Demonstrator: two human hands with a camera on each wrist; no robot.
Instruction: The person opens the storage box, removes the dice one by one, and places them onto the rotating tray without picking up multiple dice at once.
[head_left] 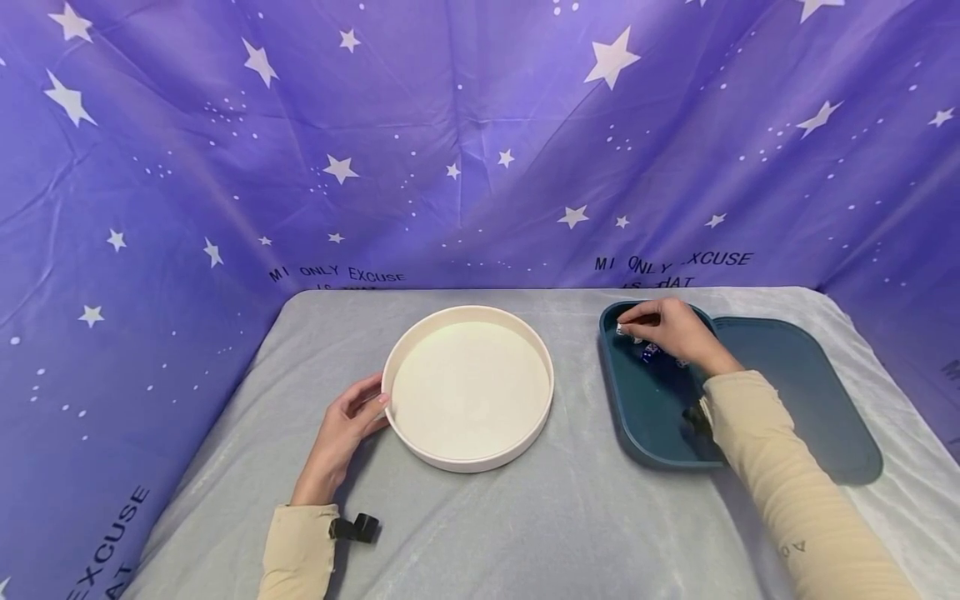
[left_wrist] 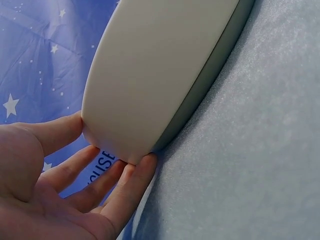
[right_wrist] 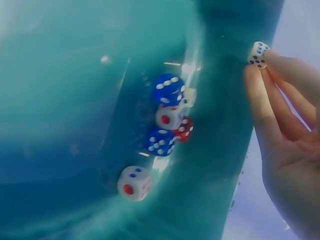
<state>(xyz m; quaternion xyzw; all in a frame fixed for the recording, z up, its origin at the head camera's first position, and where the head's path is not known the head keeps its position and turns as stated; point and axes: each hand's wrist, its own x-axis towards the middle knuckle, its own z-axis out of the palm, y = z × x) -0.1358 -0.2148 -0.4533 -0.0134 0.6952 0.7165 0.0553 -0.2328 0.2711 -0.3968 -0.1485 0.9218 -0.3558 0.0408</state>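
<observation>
Pinching one small white die point(right_wrist: 258, 54) with blue spots, the right hand point(head_left: 678, 333) has its thumb and finger closed on it at the tips. The die is a cube, so it has no long axis to speak of. In the head view it is above the far left part of a blue-green tray point(head_left: 648, 425); its height over the tray floor I cannot tell.

Near it, but not touching it, other dice lie in this same tray: two blue dice point(right_wrist: 168, 89), two bigger white dice point(right_wrist: 134, 184), a red die point(right_wrist: 185, 128) and a pale die point(right_wrist: 189, 96).

To the left of the pinching fingers, past a strip of grey cloth point(head_left: 577, 500), sits a round white tray point(head_left: 472, 392), somewhat closer to the person. The left hand point(head_left: 345, 429) is at its left side, away from the dice: it holds the wall, thumb at the rim, other fingertips on the outside. So the right hand is nearer to all dice.

Farthest hangs a purple curtain point(head_left: 450, 125) with stars.
</observation>
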